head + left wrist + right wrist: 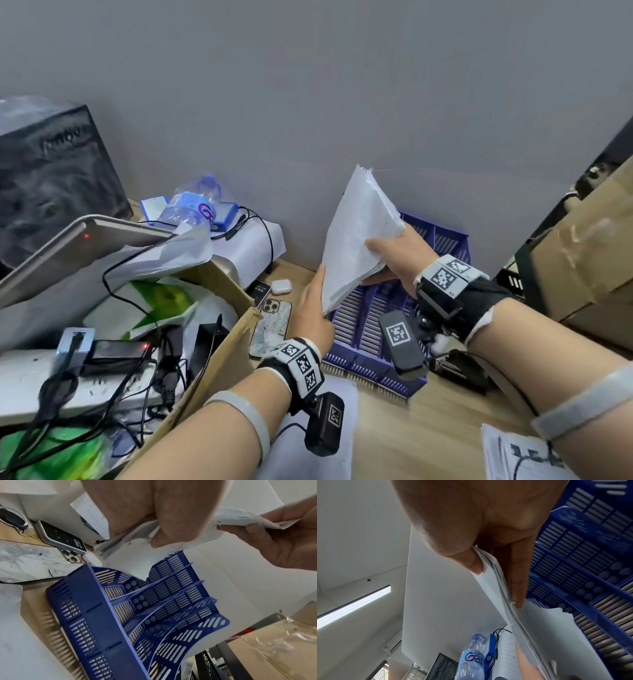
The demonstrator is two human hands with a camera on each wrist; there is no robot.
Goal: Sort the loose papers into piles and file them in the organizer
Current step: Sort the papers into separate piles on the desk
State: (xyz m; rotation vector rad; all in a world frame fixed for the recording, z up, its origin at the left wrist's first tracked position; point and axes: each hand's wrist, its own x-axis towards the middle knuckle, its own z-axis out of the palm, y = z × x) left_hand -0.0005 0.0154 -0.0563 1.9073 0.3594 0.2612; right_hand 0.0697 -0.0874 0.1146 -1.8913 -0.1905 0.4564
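Observation:
A thick stack of white papers [356, 240] is held tilted on edge above the blue slotted organizer [370, 329], which lies on the wooden desk against the grey wall. My right hand [394, 253] grips the stack's right edge, thumb on the front and fingers behind; the right wrist view shows this pinch [488, 534]. My left hand [313, 308] holds the stack's lower left corner. In the left wrist view the papers [130, 555] hang just over the organizer's dividers [154, 601], whose slots look empty.
Two phones [270, 322] and a white earbud case [281, 286] lie left of the organizer. An open cardboard box [219, 356] with cables, a power strip and bags fills the left side. A water bottle [191, 209] stands behind. Another carton [582, 260] sits at right. Loose sheets [513, 455] lie near the front.

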